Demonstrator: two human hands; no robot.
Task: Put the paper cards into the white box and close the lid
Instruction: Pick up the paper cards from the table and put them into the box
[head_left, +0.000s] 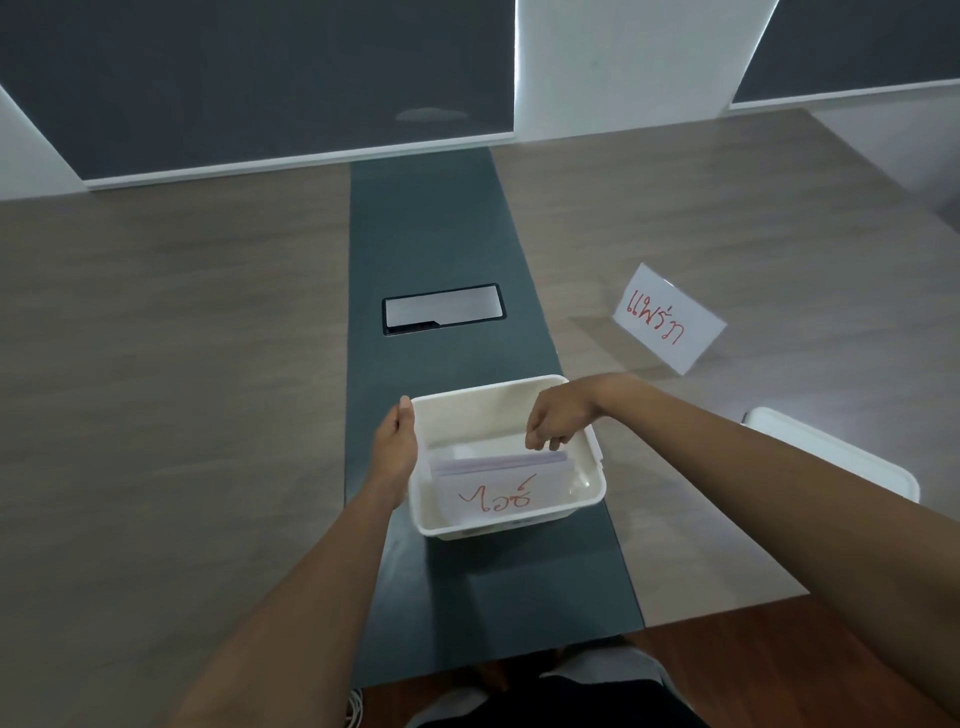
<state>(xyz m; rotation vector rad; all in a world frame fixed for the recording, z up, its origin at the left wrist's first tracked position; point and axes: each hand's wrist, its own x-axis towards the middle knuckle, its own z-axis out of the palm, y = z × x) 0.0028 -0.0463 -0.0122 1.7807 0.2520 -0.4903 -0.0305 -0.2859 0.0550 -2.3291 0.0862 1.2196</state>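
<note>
The white box (586, 499) stands lidless on the table's dark centre strip. Inside it, paper cards (498, 491) lean together; the front one shows red handwriting. My left hand (396, 447) presses against the box's left wall, with the thumb at the rim's far corner. My right hand (558, 418) hangs over the box with its fingers curled down, the tips just above the cards' top edge and nothing seen between them. Another paper card (667, 317) with red writing stands in a clear holder on the table to the far right. The white lid (831, 452) lies flat at the right.
A rectangular cable hatch (443, 308) sits in the dark strip (441, 223) beyond the box. Wood-look table surface (171, 364) spreads left and right. The table's near edge runs just below my forearms, with my legs and wooden floor under it.
</note>
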